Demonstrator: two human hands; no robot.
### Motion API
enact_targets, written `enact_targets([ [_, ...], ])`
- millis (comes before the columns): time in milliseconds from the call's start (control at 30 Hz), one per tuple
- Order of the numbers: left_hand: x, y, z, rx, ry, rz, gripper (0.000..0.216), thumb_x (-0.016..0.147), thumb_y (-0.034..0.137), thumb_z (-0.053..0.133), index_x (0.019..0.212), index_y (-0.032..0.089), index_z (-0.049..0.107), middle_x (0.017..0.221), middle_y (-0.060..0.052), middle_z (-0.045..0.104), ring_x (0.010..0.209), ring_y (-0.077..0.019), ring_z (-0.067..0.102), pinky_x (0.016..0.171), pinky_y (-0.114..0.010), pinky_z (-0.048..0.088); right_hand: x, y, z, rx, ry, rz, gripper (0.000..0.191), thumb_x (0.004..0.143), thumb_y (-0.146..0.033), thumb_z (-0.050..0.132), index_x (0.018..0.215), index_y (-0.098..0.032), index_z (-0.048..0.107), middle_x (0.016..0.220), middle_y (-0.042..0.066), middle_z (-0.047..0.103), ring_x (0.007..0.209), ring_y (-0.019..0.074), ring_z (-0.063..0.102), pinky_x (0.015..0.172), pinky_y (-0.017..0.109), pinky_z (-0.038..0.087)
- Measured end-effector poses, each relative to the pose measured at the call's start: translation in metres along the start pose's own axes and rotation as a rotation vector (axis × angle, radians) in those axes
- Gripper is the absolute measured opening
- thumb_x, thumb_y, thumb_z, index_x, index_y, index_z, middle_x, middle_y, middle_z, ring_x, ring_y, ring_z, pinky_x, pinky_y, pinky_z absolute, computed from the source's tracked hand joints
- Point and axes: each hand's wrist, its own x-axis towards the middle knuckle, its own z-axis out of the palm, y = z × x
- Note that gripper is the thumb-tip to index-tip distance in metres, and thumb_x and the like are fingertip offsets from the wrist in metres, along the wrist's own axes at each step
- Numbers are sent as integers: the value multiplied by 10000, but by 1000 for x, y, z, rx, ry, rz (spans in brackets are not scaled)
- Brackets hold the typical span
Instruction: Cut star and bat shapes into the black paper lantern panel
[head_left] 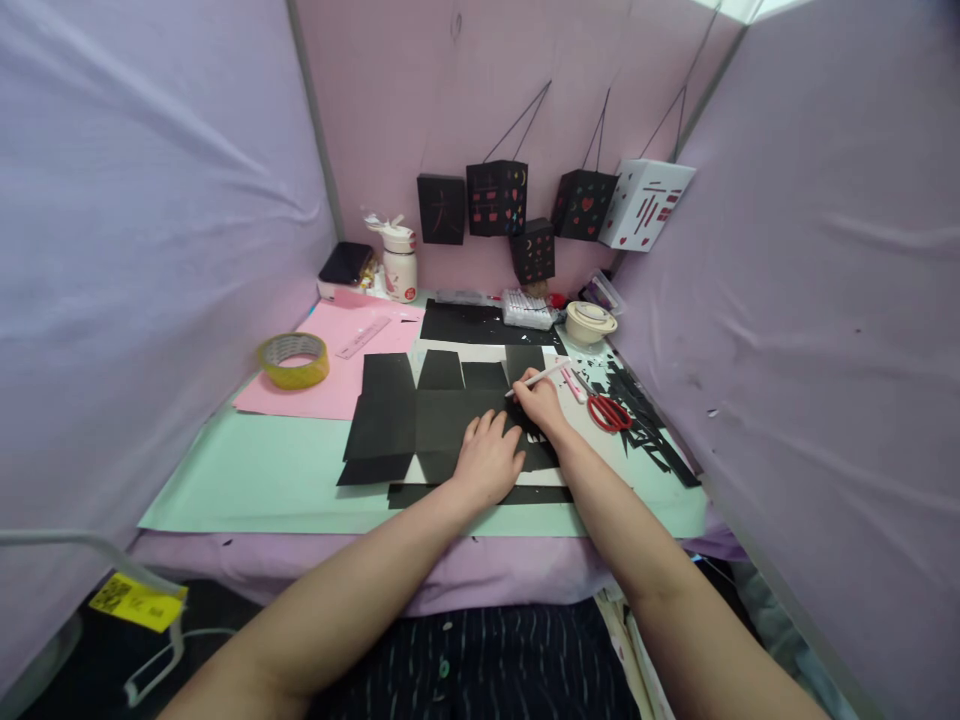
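Note:
A folded-out sheet of black card point(386, 425) with cut flaps lies across the middle of the table. Flat on its surface rests my left hand point(489, 455), fingers stretched out. My right hand point(538, 402) grips a slim white pen-like tool point(551, 371) over the card's right part, its tip low near the card. Whether the tip touches, I cannot tell. Small cut-out slots show in the card just below my right hand. Right of that hand lie a pink-and-white cutter point(573, 385) and red-handled scissors point(609, 412).
Black paper scraps point(637, 410) litter the right side. A yellow tape roll point(293, 361) and a clear ruler point(364, 337) lie on pink paper point(300, 402) at left. Behind stand a white bottle point(400, 262) and a cream bowl point(589, 323). Decorated box lanterns point(497, 198) hang at the back.

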Motion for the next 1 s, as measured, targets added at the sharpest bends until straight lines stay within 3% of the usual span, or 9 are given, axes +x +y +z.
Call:
enact_targets([
  [467,1,0,0,4,5,3,339,917,315,544,1215,174,621,1396,-151,516,1344,-341,399,1117,-505,303,-2,-5,-1,-22,8,-1,144,744,-260,519,605,-227,497,582,-29,596,632,169,568,661,280,402],
  [1000,0,0,-2,26,-4,1,349,919,330,534,1227,187,617,1407,-138,513,1347,-327,400,1117,-487,305,-1,-4,0,-31,21,-1,141,709,-255,502,593,-233,426,524,-46,532,570,154,512,584,270,370],
])
